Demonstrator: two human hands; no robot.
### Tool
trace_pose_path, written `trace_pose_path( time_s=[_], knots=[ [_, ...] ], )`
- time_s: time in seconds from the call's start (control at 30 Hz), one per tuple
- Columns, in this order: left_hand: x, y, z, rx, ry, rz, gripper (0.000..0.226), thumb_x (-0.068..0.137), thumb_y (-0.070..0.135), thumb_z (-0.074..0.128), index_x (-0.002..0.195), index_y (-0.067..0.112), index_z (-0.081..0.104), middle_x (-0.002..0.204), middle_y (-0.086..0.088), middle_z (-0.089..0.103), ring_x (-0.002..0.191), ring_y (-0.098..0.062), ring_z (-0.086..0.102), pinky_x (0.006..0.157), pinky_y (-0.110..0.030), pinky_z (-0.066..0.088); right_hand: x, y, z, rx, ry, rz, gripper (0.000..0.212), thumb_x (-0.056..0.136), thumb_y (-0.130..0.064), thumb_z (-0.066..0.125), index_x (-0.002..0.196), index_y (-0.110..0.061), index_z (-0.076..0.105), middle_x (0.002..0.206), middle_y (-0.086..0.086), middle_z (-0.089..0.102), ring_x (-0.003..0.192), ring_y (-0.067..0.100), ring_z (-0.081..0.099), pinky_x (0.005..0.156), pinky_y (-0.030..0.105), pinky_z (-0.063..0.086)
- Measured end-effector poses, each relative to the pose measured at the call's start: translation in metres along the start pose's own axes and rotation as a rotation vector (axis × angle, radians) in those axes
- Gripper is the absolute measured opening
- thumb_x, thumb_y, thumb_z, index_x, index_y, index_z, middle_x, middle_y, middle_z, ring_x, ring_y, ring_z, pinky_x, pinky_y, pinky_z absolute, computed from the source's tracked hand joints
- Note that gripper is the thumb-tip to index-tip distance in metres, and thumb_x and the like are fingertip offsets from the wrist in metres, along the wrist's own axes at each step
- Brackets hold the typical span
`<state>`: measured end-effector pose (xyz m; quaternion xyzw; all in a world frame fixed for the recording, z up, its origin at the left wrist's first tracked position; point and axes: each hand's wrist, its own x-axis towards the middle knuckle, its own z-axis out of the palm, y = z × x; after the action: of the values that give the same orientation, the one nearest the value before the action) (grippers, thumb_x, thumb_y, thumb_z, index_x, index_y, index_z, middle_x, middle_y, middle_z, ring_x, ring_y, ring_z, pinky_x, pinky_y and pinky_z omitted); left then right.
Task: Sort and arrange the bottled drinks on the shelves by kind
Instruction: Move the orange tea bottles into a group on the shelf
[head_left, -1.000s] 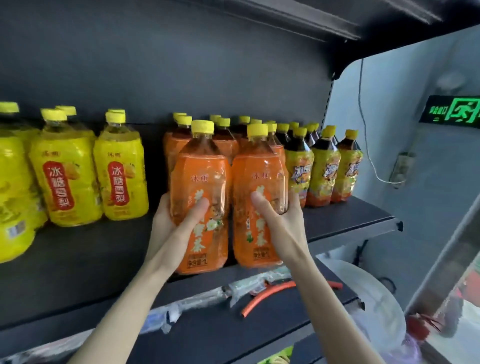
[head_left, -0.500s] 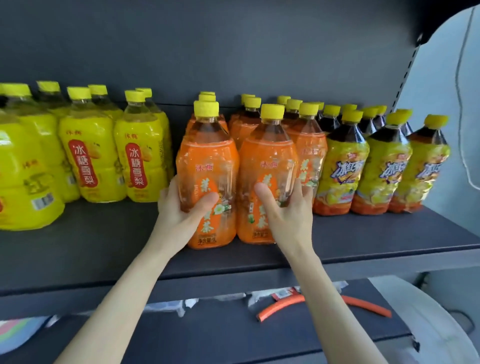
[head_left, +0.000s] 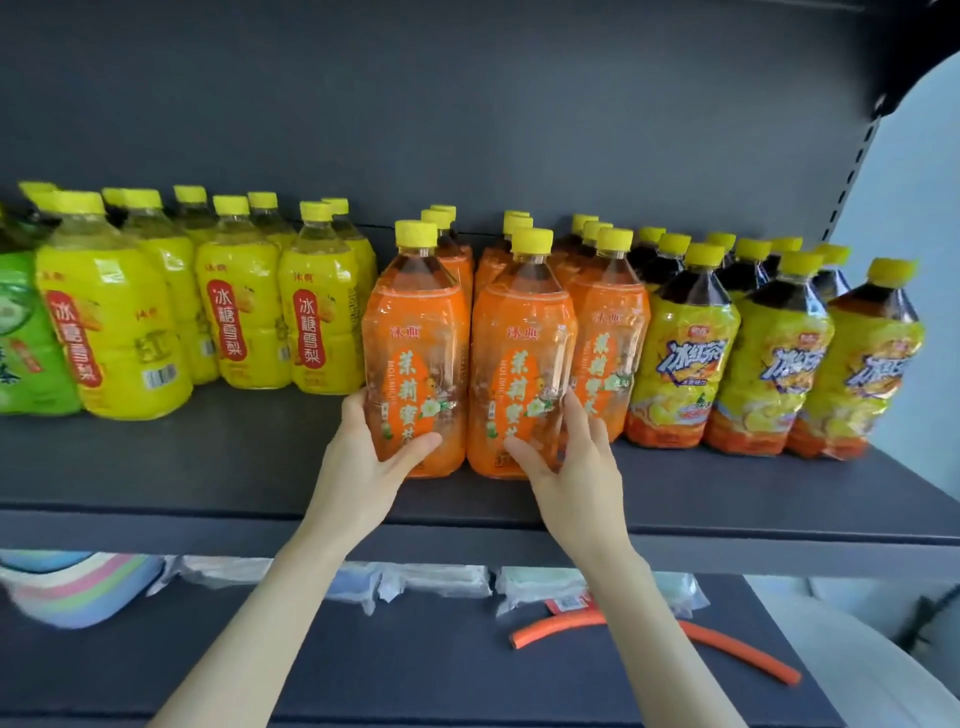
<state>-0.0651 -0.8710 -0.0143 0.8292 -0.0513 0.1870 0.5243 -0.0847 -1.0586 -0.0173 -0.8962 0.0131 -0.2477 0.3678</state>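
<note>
The left hand (head_left: 363, 457) wraps the lower part of an orange bottle (head_left: 415, 353), thumb across its front label and fingers round its left side. The right hand (head_left: 576, 467) grips a second orange bottle (head_left: 522, 358) the same way, thumb on the front and fingers round its right side. Both bottles stand upright on the shelf (head_left: 208, 478), side by side, near its front edge. More orange bottles (head_left: 608, 332) stand in rows just behind and to the right of the right hand.

Left of the left hand stands a group of yellow bottles (head_left: 244, 317) with red labels, and beyond them, at the far left, a green bottle (head_left: 26, 338) cut off by the frame. Right of the right hand stand dark tea bottles (head_left: 685, 348) with yellow wrappers, in rows reaching to the shelf's end. All have yellow caps.

Below the forearms, on the lower shelf (head_left: 415, 665), an orange tube (head_left: 727, 644) lies under the right wrist, clear packets (head_left: 431, 582) lie between the arms, and stacked pastel bowls (head_left: 78, 587) sit far to the left.
</note>
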Motion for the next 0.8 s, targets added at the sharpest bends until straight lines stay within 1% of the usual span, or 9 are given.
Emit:
trace_pose_path(
  time_s=[0.13,0.23,0.33,0.4,0.43,0.53,0.67,0.73,0.8],
  knots=[
    [0.010,0.000,0.005,0.122,0.034,0.006,0.078,0.075,0.044,0.071,0.137,0.015,0.032,0.131,-0.007,0.041,0.119,-0.022,0.046,0.091,-0.028,0.036,0.010,-0.003,-0.001,-0.038,0.043,0.025,0.080,0.084,-0.051,0.063,0.148,-0.017,0.028,0.138,0.006,0.050,0.115,0.028,0.056,0.094,0.041,0.046],
    [0.021,0.000,0.005,0.173,0.014,-0.003,0.078,0.075,0.046,0.070,0.135,0.011,0.034,0.134,-0.009,0.043,0.119,-0.024,0.048,0.092,-0.033,0.041,0.015,-0.005,0.002,-0.029,0.070,0.060,0.070,0.083,-0.050,0.067,0.135,-0.014,0.038,0.130,0.006,0.056,0.111,0.028,0.057,0.091,0.041,0.044],
    [0.030,0.000,0.005,0.225,0.019,-0.017,0.079,0.075,0.049,0.069,0.134,0.011,0.034,0.134,-0.009,0.047,0.119,-0.025,0.050,0.090,-0.036,0.043,0.022,-0.007,0.006,-0.026,0.094,0.066,0.064,0.079,-0.049,0.071,0.122,-0.012,0.042,0.119,0.006,0.059,0.100,0.027,0.059,0.082,0.039,0.049],
    [0.035,-0.001,0.005,0.239,0.023,-0.037,0.077,0.075,0.049,0.069,0.132,0.010,0.036,0.132,-0.009,0.049,0.117,-0.026,0.051,0.088,-0.036,0.044,0.028,-0.007,0.008,-0.039,0.097,0.066,0.058,0.078,-0.049,0.072,0.113,-0.013,0.043,0.111,0.006,0.060,0.089,0.024,0.056,0.072,0.035,0.047],
    [0.037,-0.002,0.006,0.238,0.021,-0.048,0.076,0.075,0.049,0.069,0.130,0.009,0.037,0.131,-0.009,0.050,0.116,-0.026,0.052,0.088,-0.036,0.044,0.031,-0.007,0.009,-0.057,0.095,0.069,0.057,0.078,-0.050,0.072,0.111,-0.014,0.044,0.108,0.006,0.060,0.087,0.024,0.056,0.069,0.033,0.045],
    [0.045,-0.003,0.006,0.236,0.015,-0.062,0.074,0.074,0.050,0.070,0.127,0.009,0.039,0.128,-0.009,0.053,0.114,-0.027,0.054,0.090,-0.040,0.046,0.038,-0.009,0.013,-0.152,0.112,0.069,0.061,0.078,-0.056,0.069,0.114,-0.013,0.046,0.107,0.005,0.062,0.092,0.026,0.062,0.065,0.029,0.040],
    [0.053,-0.004,0.008,0.243,0.016,-0.061,0.073,0.074,0.051,0.069,0.127,0.009,0.039,0.128,-0.009,0.054,0.115,-0.027,0.055,0.092,-0.041,0.045,0.043,-0.013,0.017,-0.222,0.125,0.079,0.063,0.078,-0.059,0.066,0.113,-0.011,0.045,0.104,0.007,0.065,0.090,0.026,0.065,0.068,0.029,0.046],
    [0.054,-0.004,0.010,0.254,0.031,-0.051,0.074,0.075,0.051,0.068,0.128,0.009,0.039,0.128,-0.009,0.054,0.115,-0.027,0.055,0.092,-0.041,0.045,0.043,-0.013,0.019,-0.215,0.129,0.079,0.062,0.079,-0.057,0.066,0.114,-0.010,0.046,0.103,0.008,0.066,0.090,0.026,0.066,0.069,0.029,0.046],
    [0.052,-0.005,0.011,0.259,0.052,-0.035,0.076,0.075,0.051,0.068,0.129,0.009,0.037,0.128,-0.009,0.055,0.114,-0.028,0.056,0.091,-0.040,0.046,0.041,-0.013,0.020,-0.202,0.134,0.063,0.060,0.081,-0.053,0.066,0.117,-0.008,0.049,0.104,0.010,0.067,0.093,0.027,0.065,0.072,0.030,0.047]
  ],
)
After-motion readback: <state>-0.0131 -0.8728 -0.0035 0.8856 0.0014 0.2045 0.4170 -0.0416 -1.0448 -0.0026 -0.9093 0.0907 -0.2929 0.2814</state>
